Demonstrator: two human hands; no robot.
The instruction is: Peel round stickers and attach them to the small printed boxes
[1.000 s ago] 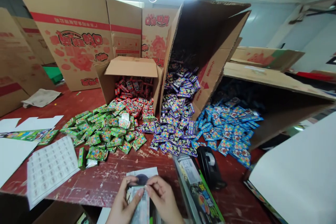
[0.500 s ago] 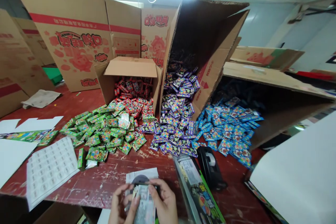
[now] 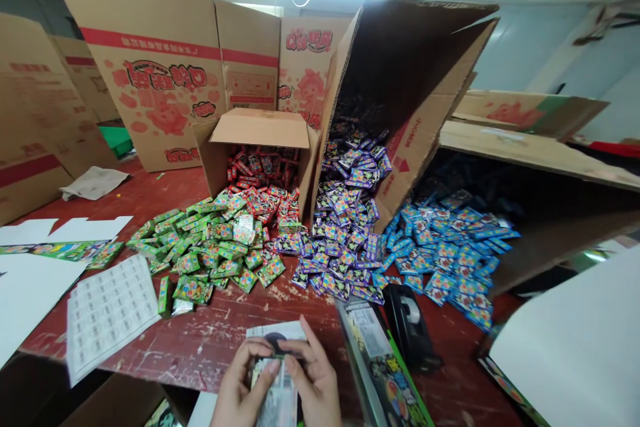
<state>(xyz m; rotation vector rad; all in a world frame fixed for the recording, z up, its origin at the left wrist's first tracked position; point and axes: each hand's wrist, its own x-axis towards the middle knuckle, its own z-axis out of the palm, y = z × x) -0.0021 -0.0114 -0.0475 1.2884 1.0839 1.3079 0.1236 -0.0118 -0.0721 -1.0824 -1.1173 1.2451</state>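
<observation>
Leftward-panned view; hands (image 3: 280, 380) still over red table (image 3: 200, 347).

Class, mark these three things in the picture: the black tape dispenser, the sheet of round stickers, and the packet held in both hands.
black tape dispenser (image 3: 411, 320), head view, on its top by the roll.
sheet of round stickers (image 3: 111, 310), head view, its middle.
packet (image 3: 277, 395), head view, its lower face between the hands.

Left hand (image 3: 239, 387) and right hand (image 3: 314, 380) pinch a printed packet (image 3: 274, 395) before 4 packet piles
</observation>
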